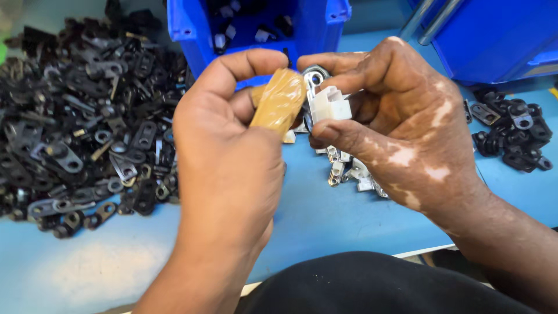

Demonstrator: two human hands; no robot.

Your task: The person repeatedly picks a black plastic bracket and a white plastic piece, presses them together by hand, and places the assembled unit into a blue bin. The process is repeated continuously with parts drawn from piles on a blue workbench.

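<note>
Left hand [224,151]: my fingers are curled shut around a tan, tape-wrapped oblong block [279,102]; thumb above, index finger [244,61] arched over its top end.
Right hand [401,116]: my fingers are pinched closed on a small white plastic clip fitted to a silver metal bracket with a round eyelet [328,102]; thumb below, index finger along the top.
Position of workpiece: held in the air between both hands, above the blue worktop [325,215], touching or just beside the tan block; I cannot tell which.
Technique, grip: I judge a firm pinch on the white plastic body best, leaving the eyelet end free.
Technique, contact: I would keep the tan block square to the bracket, so that it does not slip off the small face.
Technique, support: hands close together, low over the worktop, so a dropped part lands near.
Appearance of workpiece: white body blocky and ribbed; metal tab bright, eyelet at the far end, partly hidden by my fingers.
Beyond the hands: a few loose silver-and-white pieces [349,168] lie on the worktop.
Left side: large heap of dark metal eyelet tabs [87,122].
Right side: smaller heap of the same dark tabs [511,136].
Far edge: open blue plastic bin [314,23] holding a few parts.
</note>
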